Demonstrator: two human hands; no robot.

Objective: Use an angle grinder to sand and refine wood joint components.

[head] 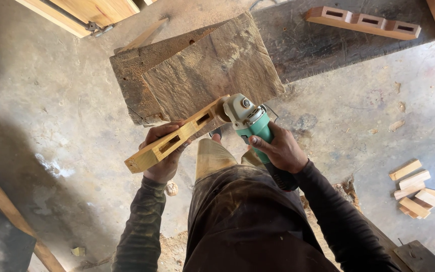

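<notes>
My left hand (163, 158) grips a pale wooden bar (174, 137) with rectangular slots cut through it, holding it tilted over a big worn wood block (202, 65). The bar's far end rests against the block. My right hand (280, 148) holds a green and white angle grinder (250, 121) by its body. The grinder's head touches the upper end of the bar. My knee and dark, dusty clothing fill the lower middle of the view.
Another slotted wooden bar (363, 21) lies on a dark plank (318, 45) at the top right. Several small cut wood pieces (416, 194) sit on the concrete floor at the right. Timber lies at the top left (76, 12) and lower left (11, 216).
</notes>
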